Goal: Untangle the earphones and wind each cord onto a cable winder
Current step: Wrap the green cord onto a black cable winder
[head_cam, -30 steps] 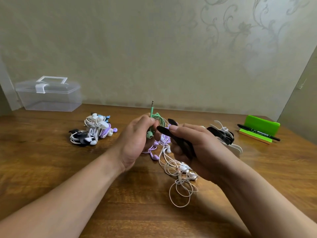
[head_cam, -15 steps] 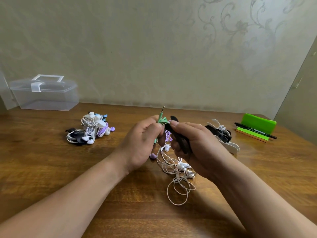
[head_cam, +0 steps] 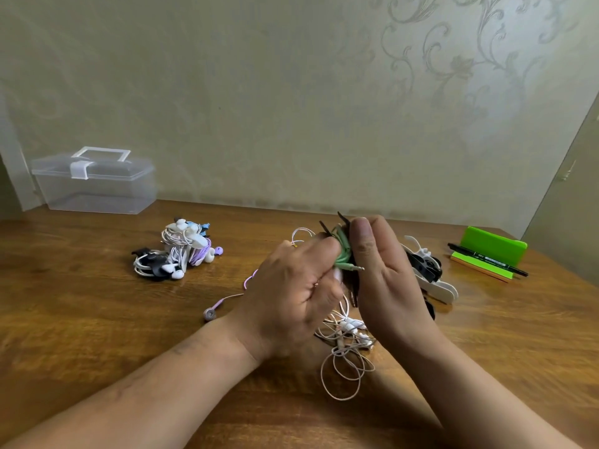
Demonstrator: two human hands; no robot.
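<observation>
Here, a clear plastic lidded box [head_cam: 97, 186] sits far left on the wooden table [head_cam: 81, 303]. At centre, the left hand [head_cam: 291, 296] pinches the mint-green earphone cord [head_cam: 343, 246], coiled round a black plastic cable winder [head_cam: 343, 219] gripped by the right hand [head_cam: 385, 280], above loose white earphones [head_cam: 346, 351].

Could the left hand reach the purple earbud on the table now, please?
Likely yes, once freed: the purple earbud lies uncovered beside the left hand, which pinches the green cord.

Tally by kind
One left hand [head_cam: 291, 296], one right hand [head_cam: 385, 280]; one green cord [head_cam: 342, 251], one black winder [head_cam: 343, 220]; one clear box [head_cam: 94, 183], one green stand [head_cam: 492, 247], one black pen [head_cam: 486, 258], one purple earbud [head_cam: 210, 314]; wound sets [head_cam: 176, 251], white cords [head_cam: 343, 354], spare winders [head_cam: 434, 280] too overlapped to count.
</observation>
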